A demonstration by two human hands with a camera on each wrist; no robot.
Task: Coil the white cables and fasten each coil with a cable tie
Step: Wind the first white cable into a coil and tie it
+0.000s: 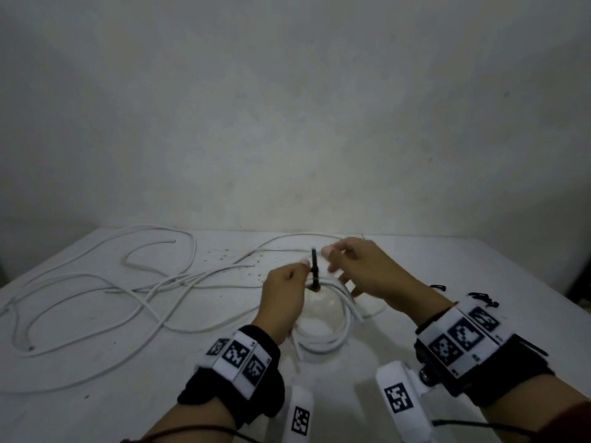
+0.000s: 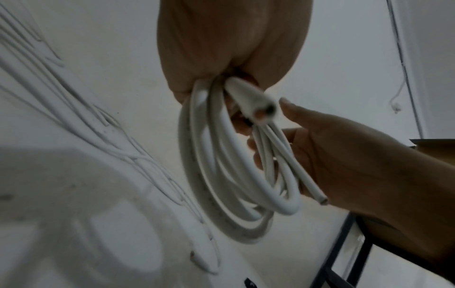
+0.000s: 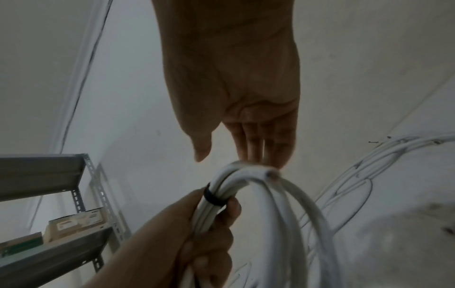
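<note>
A coil of white cable (image 1: pixel 323 334) hangs over the table from my left hand (image 1: pixel 287 286), which grips its top strands. A black cable tie (image 1: pixel 314 270) is wrapped round those strands, its tail standing upright. In the right wrist view the tie (image 3: pixel 214 197) sits as a band just above my left hand (image 3: pixel 177 233). My right hand (image 1: pixel 342 260) is beside the tail, with its fingers (image 3: pixel 261 148) straight, touching the top of the coil (image 3: pixel 283 214), and the thumb held apart. A cut cable end (image 2: pixel 263 113) sticks out of the coil (image 2: pixel 221 175).
Several loose white cables (image 1: pixel 96 282) sprawl over the left and middle of the white table (image 1: pixel 96 410). Spare black cable ties (image 1: pixel 483 298) lie by my right wrist. A metal shelf (image 3: pixel 49 175) with boxes (image 3: pixel 76 220) stands off to the side. A wall rises behind the table.
</note>
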